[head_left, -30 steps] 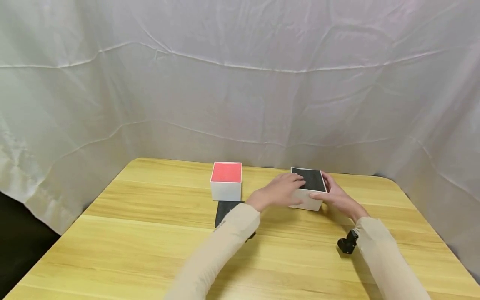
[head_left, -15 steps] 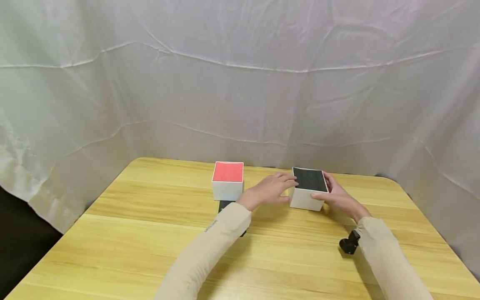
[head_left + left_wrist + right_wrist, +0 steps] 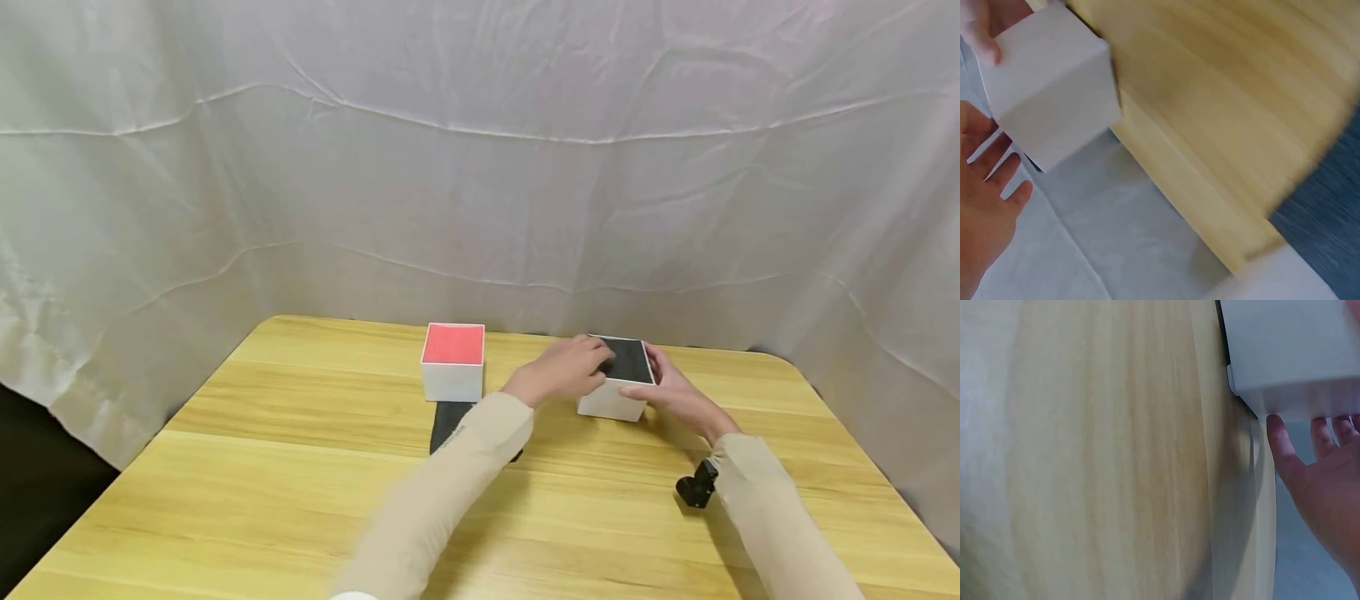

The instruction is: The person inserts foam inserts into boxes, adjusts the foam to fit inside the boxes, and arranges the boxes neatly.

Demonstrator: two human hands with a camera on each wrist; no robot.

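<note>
A white box with a black top (image 3: 626, 367) stands on the wooden table (image 3: 300, 467) at the back right. My left hand (image 3: 564, 368) lies over its top left edge, and the left wrist view shows the fingers (image 3: 991, 169) straight and spread beside the white box (image 3: 1047, 87). My right hand (image 3: 667, 387) cups the box's right side, thumb at the front corner and fingers at the back corner. In the right wrist view its fingertips (image 3: 1279, 434) touch the box's (image 3: 1291, 356) edge. A second white box with a red top (image 3: 452, 361) stands to the left, untouched.
A flat black piece (image 3: 447, 419) lies on the table in front of the red-topped box, partly under my left sleeve. A small black device (image 3: 696, 485) hangs at my right wrist. A white cloth backdrop (image 3: 480, 167) closes off the table's far side.
My left hand has moved from the left side of the black-topped box up onto its top left edge. The right hand and both boxes have hardly shifted.
</note>
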